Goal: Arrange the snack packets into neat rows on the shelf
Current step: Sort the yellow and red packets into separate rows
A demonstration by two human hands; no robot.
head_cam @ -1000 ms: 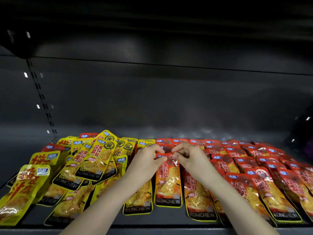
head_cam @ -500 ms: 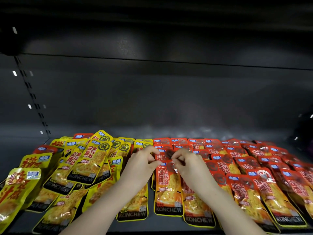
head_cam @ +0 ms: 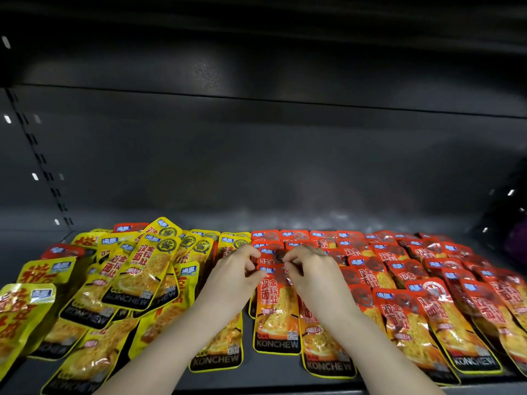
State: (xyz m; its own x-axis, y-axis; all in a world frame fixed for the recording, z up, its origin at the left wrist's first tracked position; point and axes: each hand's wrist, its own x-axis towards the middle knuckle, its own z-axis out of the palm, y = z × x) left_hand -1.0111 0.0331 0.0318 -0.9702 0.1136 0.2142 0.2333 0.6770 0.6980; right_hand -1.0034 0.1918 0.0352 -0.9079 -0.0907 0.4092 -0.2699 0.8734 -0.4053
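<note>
Red packet (head_cam: 275,305): one, flat on the shelf (head_cam: 271,377), front middle.
Left grip (head_cam: 235,273): curled, pinches its top corner.
Right grip (head_cam: 312,273): same, other corner.
Yellow packets (head_cam: 142,269): messy pile, left; too many to count.
Other red packets (head_cam: 405,309): rows, right.

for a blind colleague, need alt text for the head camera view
The left hand and right hand pinch the top of a red packet on a dark shelf. More red packets lie in overlapping rows to its right; yellow packets lie jumbled to its left.
</note>
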